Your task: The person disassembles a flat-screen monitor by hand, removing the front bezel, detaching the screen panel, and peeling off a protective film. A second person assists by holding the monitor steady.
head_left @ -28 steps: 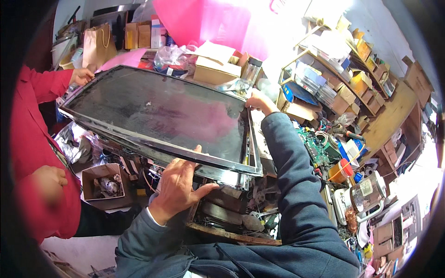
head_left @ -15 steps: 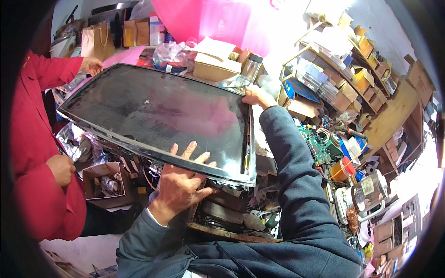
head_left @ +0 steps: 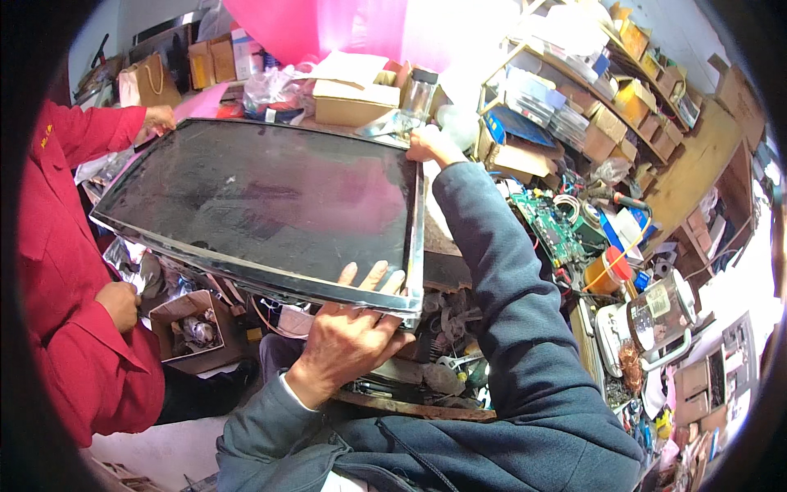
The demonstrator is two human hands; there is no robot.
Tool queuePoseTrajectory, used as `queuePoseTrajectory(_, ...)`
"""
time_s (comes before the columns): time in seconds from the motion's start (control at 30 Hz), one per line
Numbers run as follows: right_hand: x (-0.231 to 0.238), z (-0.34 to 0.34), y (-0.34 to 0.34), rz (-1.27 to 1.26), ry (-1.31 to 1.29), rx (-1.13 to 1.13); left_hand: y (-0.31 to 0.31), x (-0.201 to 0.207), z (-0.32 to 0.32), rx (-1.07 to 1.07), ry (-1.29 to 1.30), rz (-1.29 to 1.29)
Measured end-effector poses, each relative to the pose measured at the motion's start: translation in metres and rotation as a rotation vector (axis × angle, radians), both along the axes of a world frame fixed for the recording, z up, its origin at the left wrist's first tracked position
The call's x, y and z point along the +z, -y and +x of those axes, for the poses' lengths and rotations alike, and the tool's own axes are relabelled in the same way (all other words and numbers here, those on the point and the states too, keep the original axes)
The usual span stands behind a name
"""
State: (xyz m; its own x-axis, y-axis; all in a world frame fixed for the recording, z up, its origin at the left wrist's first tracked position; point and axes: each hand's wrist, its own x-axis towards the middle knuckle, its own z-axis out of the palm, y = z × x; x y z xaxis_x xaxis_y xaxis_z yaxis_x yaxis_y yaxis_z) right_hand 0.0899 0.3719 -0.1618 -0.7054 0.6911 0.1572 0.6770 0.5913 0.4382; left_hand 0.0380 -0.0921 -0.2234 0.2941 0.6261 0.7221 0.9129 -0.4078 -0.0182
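A dusty flat-screen TV [head_left: 246,201] with a dark screen and a thin frame lies face up across the bench, slightly tilted. My left hand [head_left: 348,344] grips its near edge close to the near right corner, fingers spread over the frame onto the glass and thumb low at the edge. At the far right corner, my right hand [head_left: 434,148] is closed around the frame, its fingertips partly hidden. Another person's hand [head_left: 160,120], in a red sleeve, is at the far left corner. That person's other hand [head_left: 120,305] hangs near their body.
Tools and scrap parts [head_left: 447,373] crowd the shelf beneath the TV. A cardboard box [head_left: 352,102] and a glass jar [head_left: 420,92] stand behind it. On the right are a green circuit board [head_left: 549,230], an orange-red jar [head_left: 608,271] and a glass pot [head_left: 656,316]. An open carton [head_left: 193,328] sits lower left.
My left hand has slid right along the near edge towards the corner. My right hand stays at the far corner. The whole view has shifted slightly.
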Motion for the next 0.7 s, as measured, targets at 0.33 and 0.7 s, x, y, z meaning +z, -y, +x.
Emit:
queuePoseTrajectory(0.33, 0.008, 0.001, 0.031, -0.112, -0.046, -0.050, -0.011, 0.014, 0.011, 0.048, -0.124, -0.060)
queuePoseTrajectory(0.7, 0.002, 0.000, 0.027, -0.153, -0.180, 0.048, -0.011, 0.019, 0.011, 0.019, -0.251, -0.133)
